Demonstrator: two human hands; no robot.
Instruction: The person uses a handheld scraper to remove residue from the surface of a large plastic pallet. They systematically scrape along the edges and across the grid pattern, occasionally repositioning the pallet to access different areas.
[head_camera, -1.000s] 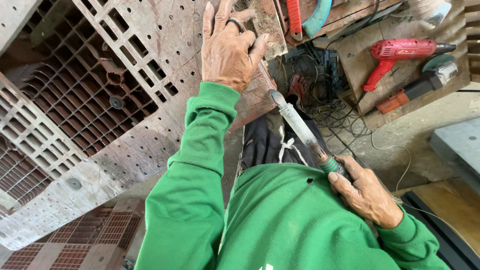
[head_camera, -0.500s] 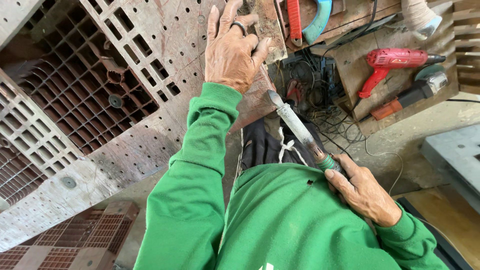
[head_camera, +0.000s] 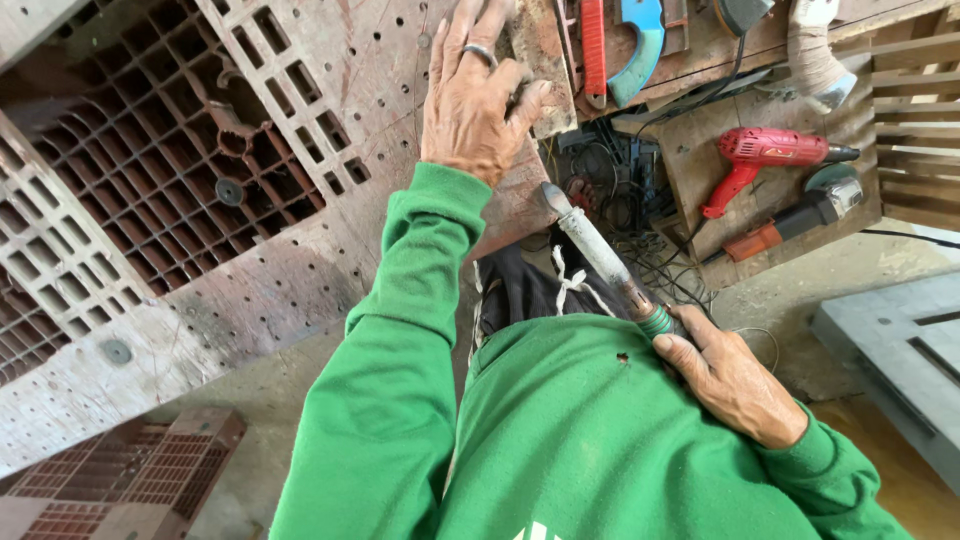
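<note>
Against the perforated brown pallet (head_camera: 330, 130) the left hand (head_camera: 470, 95) lies flat, right hand (head_camera: 735, 385) gripping a soldering iron (head_camera: 600, 255).

No packages, labels, signs or screens anywhere in view.

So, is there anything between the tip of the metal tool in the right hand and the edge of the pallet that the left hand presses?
Nothing visible. The tool in the right hand points its tip at the pallet edge just below the left hand; only a small open gap separates them.
</note>
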